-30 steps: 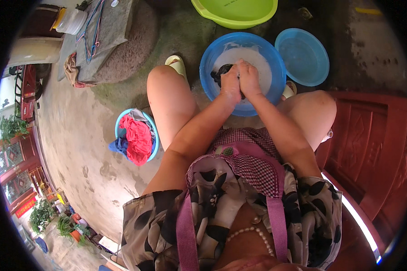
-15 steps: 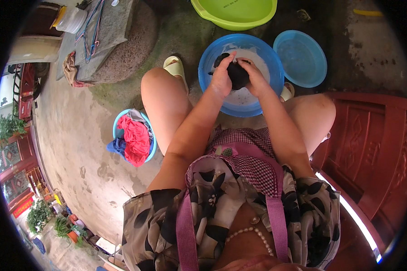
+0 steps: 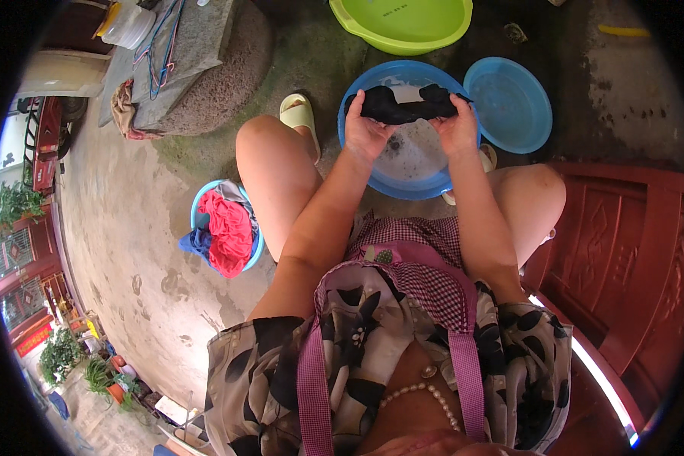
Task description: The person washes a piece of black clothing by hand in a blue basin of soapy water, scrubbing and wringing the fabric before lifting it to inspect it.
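Observation:
A wet-looking black garment (image 3: 403,108) is stretched sideways between my two hands; bunched at both ends and thinner in the middle, its exact kind is unclear. My left hand (image 3: 368,131) grips one end with the thumb on top. The other end is pinched in my right hand (image 3: 457,131). Both hands are over a blue basin (image 3: 397,188) of cloudy, sudsy water, which stands on the ground between my feet. Dark specks float in the water.
Right of the basin sits a smaller blue basin (image 3: 517,102), with a lime-green tub (image 3: 403,30) at the far side. By my left leg, a light-blue bucket (image 3: 260,247) holds red, blue and grey clothes (image 3: 226,228). A dark red wooden door panel (image 3: 600,251) stands at my right.
The black garment was bunched between my hands low in the basin. My hands have moved apart and lifted slightly, spreading it out sideways.

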A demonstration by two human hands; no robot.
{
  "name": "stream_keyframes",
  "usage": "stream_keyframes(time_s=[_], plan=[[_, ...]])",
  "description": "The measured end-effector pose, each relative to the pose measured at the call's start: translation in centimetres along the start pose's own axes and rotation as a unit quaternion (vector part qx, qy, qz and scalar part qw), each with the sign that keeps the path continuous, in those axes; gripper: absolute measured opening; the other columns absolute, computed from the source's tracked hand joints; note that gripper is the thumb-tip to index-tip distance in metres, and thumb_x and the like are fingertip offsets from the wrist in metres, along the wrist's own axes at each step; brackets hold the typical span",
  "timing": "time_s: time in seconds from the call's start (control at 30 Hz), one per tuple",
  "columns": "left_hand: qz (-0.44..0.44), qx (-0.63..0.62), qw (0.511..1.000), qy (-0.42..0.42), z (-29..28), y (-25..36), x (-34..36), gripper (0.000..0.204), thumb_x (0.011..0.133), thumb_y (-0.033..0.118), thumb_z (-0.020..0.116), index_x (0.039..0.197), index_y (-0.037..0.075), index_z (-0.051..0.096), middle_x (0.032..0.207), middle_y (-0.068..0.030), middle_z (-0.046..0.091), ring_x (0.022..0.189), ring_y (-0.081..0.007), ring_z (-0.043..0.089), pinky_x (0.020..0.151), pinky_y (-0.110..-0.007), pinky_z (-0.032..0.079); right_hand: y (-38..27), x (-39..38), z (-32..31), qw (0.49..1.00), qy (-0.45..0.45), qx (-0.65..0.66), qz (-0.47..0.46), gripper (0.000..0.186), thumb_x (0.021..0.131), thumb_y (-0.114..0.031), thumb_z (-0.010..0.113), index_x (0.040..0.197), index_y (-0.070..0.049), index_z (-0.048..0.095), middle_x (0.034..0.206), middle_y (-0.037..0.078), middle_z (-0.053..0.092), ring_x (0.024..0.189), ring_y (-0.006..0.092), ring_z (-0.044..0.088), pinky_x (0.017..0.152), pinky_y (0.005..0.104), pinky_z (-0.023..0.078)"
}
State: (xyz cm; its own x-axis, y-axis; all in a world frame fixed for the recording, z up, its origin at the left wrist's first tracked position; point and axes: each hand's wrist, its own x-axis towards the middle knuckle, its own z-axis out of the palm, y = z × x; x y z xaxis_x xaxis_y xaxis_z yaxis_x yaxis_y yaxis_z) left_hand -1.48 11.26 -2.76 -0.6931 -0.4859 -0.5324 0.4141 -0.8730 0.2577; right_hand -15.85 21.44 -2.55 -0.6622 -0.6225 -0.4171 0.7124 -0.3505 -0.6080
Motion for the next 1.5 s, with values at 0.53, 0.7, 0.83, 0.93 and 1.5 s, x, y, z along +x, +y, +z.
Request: stream_keyframes(time_s=[0.53,0.7,0.83,0.93,1.5], plan=[[0.004,0.069,0.989,0.130,-1.3,-0.6,1.6,0.028,0.081,0.036,0.057,0.099,0.015,0.057,0.098,-0.0008,0.061,0.094,-0.0199,0.054,0.074,-0.034,0.042,-1.3,-0.7,1.2,0.988,0.085,0.050,-0.117,0.029,0.079,-0.024,0.062,0.101,-0.011,0.048,0.097,0.007,0.055,0.090,0.0245,0.053,0.077,0.0440,0.044],[0.103,0.008,0.992,0.070,-4.4,-1.1,3.6,0.020,0.079,0.016,0.053,0.094,0.005,0.056,0.090,-0.0066,0.061,0.085,-0.0220,0.058,0.072,-0.035,0.047,-1.3,-0.7,1.3,0.986,0.056,0.048,-0.150,0.024,0.079,-0.020,0.060,0.099,-0.011,0.049,0.096,0.007,0.055,0.092,0.0241,0.053,0.078,0.0442,0.044],[0.104,-0.074,0.991,0.048,-2.4,-1.1,2.9,0.035,0.075,0.009,0.045,0.108,-0.005,0.047,0.103,-0.0163,0.056,0.096,-0.0310,0.055,0.090,-0.044,0.042,-1.0,0.4,-0.7,0.992,0.042,0.051,-0.111,0.029,0.078,-0.016,0.058,0.103,-0.013,0.044,0.096,0.008,0.054,0.091,0.0245,0.052,0.072,0.0431,0.047],[0.058,-0.118,0.991,-0.017,-1.6,-0.5,1.5,0.045,0.069,0.008,0.045,0.111,-0.007,0.044,0.110,-0.0190,0.052,0.102,-0.0345,0.052,0.094,-0.046,0.039,-0.7,0.2,-0.4,0.992,0.074,0.042,-0.095,0.037,0.078,-0.016,0.059,0.109,-0.015,0.039,0.102,0.009,0.051,0.094,0.0254,0.051,0.072,0.0443,0.046],[0.026,-0.056,0.992,-0.110,-0.9,-0.3,0.9,0.051,0.079,0.038,0.052,0.119,0.008,0.045,0.120,-0.0074,0.050,0.115,-0.0321,0.042,0.094,-0.051,0.031,1.8,0.5,-2.1,0.915,-0.069,-0.393,0.056,0.037,0.073,-0.006,0.056,0.110,-0.011,0.054,0.108,0.007,0.053,0.100,0.0184,0.048,0.079,0.0331,0.044]])
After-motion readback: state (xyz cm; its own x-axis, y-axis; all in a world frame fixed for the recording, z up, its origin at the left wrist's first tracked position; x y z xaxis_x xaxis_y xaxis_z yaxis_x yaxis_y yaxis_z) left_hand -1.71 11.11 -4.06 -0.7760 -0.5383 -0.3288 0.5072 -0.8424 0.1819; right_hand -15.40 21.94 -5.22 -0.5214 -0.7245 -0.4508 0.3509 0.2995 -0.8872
